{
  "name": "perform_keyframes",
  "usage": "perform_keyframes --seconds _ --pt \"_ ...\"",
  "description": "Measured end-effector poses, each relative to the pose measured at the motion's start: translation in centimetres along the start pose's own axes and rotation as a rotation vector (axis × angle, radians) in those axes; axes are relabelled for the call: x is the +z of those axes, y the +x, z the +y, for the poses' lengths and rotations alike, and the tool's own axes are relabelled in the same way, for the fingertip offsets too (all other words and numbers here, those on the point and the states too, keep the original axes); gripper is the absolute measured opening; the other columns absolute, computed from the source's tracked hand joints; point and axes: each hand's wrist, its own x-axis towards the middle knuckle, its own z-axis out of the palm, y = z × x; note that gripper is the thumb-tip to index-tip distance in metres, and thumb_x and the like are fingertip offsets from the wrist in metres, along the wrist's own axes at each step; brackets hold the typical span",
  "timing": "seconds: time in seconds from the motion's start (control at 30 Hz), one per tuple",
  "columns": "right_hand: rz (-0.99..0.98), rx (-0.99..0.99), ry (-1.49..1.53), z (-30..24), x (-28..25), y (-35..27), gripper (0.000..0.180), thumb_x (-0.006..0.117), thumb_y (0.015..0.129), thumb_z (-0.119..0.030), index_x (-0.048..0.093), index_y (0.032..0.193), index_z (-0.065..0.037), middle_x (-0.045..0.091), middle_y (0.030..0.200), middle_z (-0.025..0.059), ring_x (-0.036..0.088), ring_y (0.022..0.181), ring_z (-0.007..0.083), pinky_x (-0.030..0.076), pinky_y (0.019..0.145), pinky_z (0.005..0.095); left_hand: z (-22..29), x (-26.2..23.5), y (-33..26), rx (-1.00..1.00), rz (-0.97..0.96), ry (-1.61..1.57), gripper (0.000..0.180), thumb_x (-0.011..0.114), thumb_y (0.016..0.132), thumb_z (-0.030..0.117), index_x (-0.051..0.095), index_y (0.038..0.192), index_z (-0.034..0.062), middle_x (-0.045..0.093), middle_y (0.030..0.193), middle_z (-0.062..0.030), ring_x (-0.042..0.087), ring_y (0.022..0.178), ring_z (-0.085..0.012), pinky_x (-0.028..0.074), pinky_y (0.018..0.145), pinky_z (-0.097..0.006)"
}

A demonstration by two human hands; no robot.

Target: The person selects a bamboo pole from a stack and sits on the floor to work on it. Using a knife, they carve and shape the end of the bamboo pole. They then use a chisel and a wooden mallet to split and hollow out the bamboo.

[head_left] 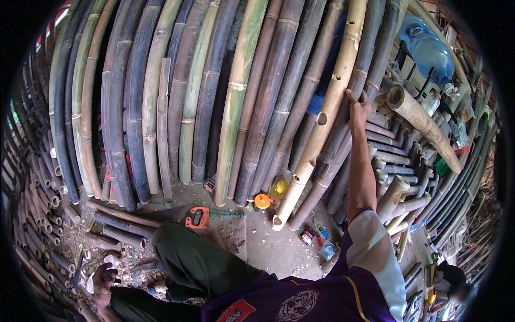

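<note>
My right hand (358,110) reaches up to a dark bamboo pole (339,131), its fingers closed around the pole's right side. Just left of it leans a pale yellow bamboo pole (308,145) with several holes cut along its length. Low on the left, near my knee, my left hand (103,280) holds nothing; its fingers are apart and loosely bent. A hand saw with an orange handle (197,218) lies on the ground before my raised knee, its blade pointing left.
Many upright bamboo poles (236,96) lean in a row ahead. Cut bamboo pieces (124,235) lie at left, with more stacked at right. An orange-lidded container (262,202) and a yellow bottle (278,189) stand near the pole bases. A large blue water bottle (429,51) is at upper right.
</note>
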Motion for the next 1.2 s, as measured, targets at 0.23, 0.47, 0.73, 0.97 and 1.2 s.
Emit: perform_keyframes --seconds 0.23,0.47,0.73,0.97,1.2 --pt "-0.022 0.005 -0.045 -1.0 0.2 -1.2 0.062 0.083 0.086 -0.02 0.06 0.135 0.011 0.071 0.124 0.0197 0.066 0.111 0.0259 0.047 0.104 0.036 -0.4 -0.4 0.0 0.007 -0.032 -0.04 0.069 0.084 0.082 0.037 0.057 0.132 -0.0022 0.07 0.097 -0.0088 0.065 0.084 -0.015 0.059 0.072 -0.033" --pt "0.017 -0.02 -0.042 -1.1 0.0 -1.4 0.061 0.082 0.087 -0.02 0.06 0.134 0.011 0.072 0.121 0.0184 0.066 0.109 0.0251 0.048 0.102 0.0363 -0.1 0.2 0.4 0.013 -0.03 -0.039 0.074 0.084 0.082 0.041 0.056 0.132 -0.0052 0.068 0.096 -0.007 0.065 0.084 -0.0157 0.059 0.071 -0.034" --pt "0.019 -0.016 -0.081 -2.4 0.4 -3.1 0.054 0.081 0.088 -0.017 0.062 0.131 0.01 0.072 0.118 0.0163 0.067 0.107 0.0229 0.051 0.098 0.0362 -6.0 -2.2 2.4 0.156 -0.075 -0.159 0.075 0.082 0.084 0.043 0.053 0.137 -0.0029 0.065 0.113 -0.0109 0.067 0.093 -0.0196 0.063 0.071 -0.04" --pt "0.012 -0.025 -0.057 -3.6 1.0 -3.3 0.063 0.082 0.088 -0.019 0.058 0.138 0.011 0.07 0.124 0.0197 0.067 0.111 0.0254 0.049 0.102 0.0359 -8.1 -4.0 1.8 0.29 -0.255 -0.538 0.07 0.084 0.085 0.023 0.052 0.142 -0.0006 0.062 0.128 -0.0143 0.069 0.098 -0.0252 0.067 0.068 -0.047" --pt "0.029 -0.047 -0.03 -1.9 0.6 -2.6 0.05 0.078 0.089 -0.012 0.061 0.131 0.01 0.071 0.119 0.0155 0.067 0.106 0.0228 0.051 0.098 0.0352 -5.4 -2.8 1.7 0.122 -0.09 -0.134 0.069 0.086 0.086 0.03 0.055 0.139 -0.0036 0.063 0.121 -0.0125 0.067 0.092 -0.0225 0.065 0.066 -0.04"
